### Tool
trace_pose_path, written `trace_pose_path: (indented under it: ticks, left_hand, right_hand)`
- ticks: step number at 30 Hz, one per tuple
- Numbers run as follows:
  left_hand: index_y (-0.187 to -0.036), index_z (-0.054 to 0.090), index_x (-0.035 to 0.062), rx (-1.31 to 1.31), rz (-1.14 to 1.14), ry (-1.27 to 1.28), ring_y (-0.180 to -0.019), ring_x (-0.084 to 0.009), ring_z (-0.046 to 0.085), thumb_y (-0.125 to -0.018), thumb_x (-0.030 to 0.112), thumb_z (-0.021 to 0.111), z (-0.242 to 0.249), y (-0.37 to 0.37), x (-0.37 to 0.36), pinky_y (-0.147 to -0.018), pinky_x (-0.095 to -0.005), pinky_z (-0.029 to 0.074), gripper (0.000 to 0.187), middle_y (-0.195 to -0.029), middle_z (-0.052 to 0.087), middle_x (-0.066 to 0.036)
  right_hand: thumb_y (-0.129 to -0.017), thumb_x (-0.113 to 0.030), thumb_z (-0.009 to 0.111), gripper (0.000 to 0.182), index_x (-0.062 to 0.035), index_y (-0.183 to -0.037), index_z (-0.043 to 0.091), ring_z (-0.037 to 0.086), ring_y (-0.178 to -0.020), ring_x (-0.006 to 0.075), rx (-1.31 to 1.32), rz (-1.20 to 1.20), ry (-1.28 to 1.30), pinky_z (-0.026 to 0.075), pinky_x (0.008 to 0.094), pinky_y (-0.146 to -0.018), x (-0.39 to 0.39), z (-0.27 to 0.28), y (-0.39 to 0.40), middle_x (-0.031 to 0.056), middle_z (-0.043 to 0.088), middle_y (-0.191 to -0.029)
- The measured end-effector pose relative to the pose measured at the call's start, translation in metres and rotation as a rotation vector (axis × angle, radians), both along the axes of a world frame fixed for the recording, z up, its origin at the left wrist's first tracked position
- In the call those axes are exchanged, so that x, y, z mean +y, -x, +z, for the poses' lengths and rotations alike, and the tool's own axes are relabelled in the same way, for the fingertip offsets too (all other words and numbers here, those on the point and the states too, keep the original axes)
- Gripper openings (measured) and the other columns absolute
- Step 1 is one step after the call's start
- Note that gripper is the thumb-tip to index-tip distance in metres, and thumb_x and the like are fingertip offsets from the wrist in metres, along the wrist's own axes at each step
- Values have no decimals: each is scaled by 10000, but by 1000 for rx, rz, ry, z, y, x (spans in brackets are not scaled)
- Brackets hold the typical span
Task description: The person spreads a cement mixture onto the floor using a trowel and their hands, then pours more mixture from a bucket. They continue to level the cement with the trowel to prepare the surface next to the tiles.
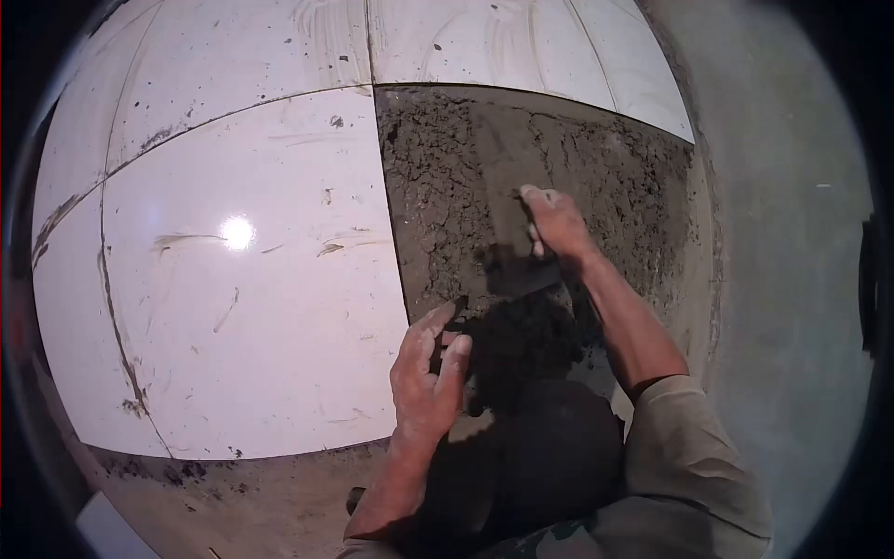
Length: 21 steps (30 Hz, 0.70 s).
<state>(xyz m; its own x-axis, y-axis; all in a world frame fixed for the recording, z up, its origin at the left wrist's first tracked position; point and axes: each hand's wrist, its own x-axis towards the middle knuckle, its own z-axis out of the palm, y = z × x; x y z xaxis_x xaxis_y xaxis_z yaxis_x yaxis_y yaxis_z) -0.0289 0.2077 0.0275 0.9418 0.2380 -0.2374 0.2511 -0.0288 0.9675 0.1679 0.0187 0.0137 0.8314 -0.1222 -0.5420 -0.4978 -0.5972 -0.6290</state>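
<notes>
The mortar [438, 186] lies right of the tile [279, 326], beneath the 2 hands; shadow hides its near end, leaving its long axis unclear. The left hand [428, 382], nearer the tile, has its thumb apart from loosely bent fingers. The right hand [559, 225], farther right of the tile, curls its fingers; whether they clamp anything, I cannot tell.

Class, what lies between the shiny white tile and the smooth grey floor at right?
Head view: rough, mortar-like material lies between tile and floor, the right hand above it.

Glossy white tiles [251, 307] carry brown smears beside dark grey-brown mortar [428, 177], crackled in texture.
</notes>
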Motion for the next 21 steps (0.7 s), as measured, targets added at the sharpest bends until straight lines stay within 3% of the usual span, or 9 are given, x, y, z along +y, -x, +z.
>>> trace_pose_path:
  ticks: [6, 8, 9, 10, 12, 16, 21]
  left_hand:
    - [-1200, 576, -36, -51, -47, -73, -944, -251, 629, -910, 235, 599, 17, -12, -14, -854, -339, 483, 398, -1134, 609, -186]
    - [-1201, 575, -37, -80, -56, -144, -964, -250, 624, -913, 237, 595, 22, -17, -24, -860, -335, 481, 398, -1137, 609, -189]
    - [-1205, 573, -38, -61, -26, -37, -992, -238, 614, -915, 240, 595, 27, -21, -28, -868, -328, 477, 402, -1145, 609, -186]
    - [-1208, 571, -38, -38, 7, 71, -1020, -226, 603, -917, 243, 595, 32, -23, -32, -876, -321, 474, 406, -1152, 609, -184]
    - [-1217, 568, -38, -29, 47, 34, -1025, -215, 598, -919, 248, 596, 42, -28, -34, -878, -316, 472, 414, -1153, 612, -173]
    - [-1246, 563, -11, -41, 185, 2, -920, -133, 609, -944, 299, 575, 70, -28, -40, -748, -266, 491, 433, -1144, 627, -95]
    - [-1214, 584, -2, 48, 273, -90, -898, -128, 612, -945, 294, 567, 65, -6, -51, -730, -268, 494, 400, -1149, 621, -86]
  right_hand:
    - [-910, -415, 518, 493, 77, -889, 535, 554, -471, 180, 63, 170, -13, 449, 345, -445, 1, 3, 8, 105, 539, -610]
    - [-910, -410, 514, 510, 97, -946, 551, 626, -579, 251, 110, 353, 36, 498, 379, -551, 0, 16, 24, 182, 606, -705]
    - [-910, -410, 514, 510, 97, -946, 551, 626, -579, 251, 101, 359, 11, 498, 379, -551, -6, 16, 32, 182, 606, -705]
    - [-906, -410, 510, 519, 102, -975, 558, 643, -682, 299, 90, 477, 92, 504, 407, -634, -14, 14, 43, 217, 626, -785]
    - [-892, -436, 509, 558, 95, -1050, 571, 619, -963, 407, 43, 717, 279, 478, 465, -847, -38, 11, 64, 282, 637, -991]
    - [-897, -463, 493, 571, 75, -1070, 573, 619, -958, 413, -24, 858, 326, 486, 469, -846, -96, 27, 96, 279, 638, -978]
    - [-912, -520, 462, 583, 20, -1114, 551, 671, -745, 344, -20, 1164, 470, 519, 495, -755, -149, 38, 129, 185, 662, -764]
